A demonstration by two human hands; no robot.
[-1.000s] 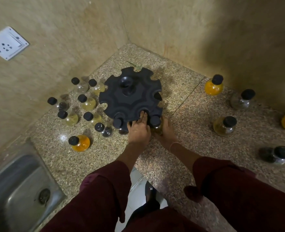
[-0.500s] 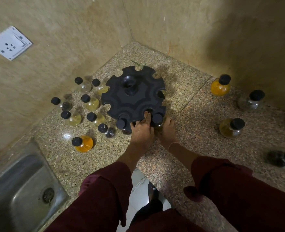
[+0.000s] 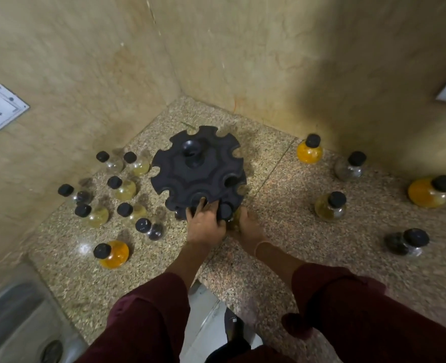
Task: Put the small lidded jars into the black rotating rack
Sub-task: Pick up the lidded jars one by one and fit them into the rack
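The black rotating rack [image 3: 198, 171] stands on the speckled stone counter [image 3: 282, 258] near the wall corner. My left hand [image 3: 206, 227] grips its front rim, fingers on top of a notch. Beside it, my right hand [image 3: 248, 226] is closed on a small yellowish jar [image 3: 235, 217] whose black lid [image 3: 226, 210] sits in a front notch. Another lid [image 3: 179, 214] shows at the rim left of my left hand, mostly hidden. Several loose black-lidded jars stand left of the rack, among them an orange one [image 3: 115, 255] and a dark one [image 3: 152, 229].
More jars stand to the right: two orange ones [image 3: 309, 153] [image 3: 425, 193], a yellowish one [image 3: 329, 208], a grey one [image 3: 347, 169] and a dark one [image 3: 402, 243]. A steel sink [image 3: 12, 326] is at bottom left. A wall socket [image 3: 0, 108] is on the left wall.
Both hands stay at the rack's front rim. The view has shifted a little; I see no jar moved on the counter.
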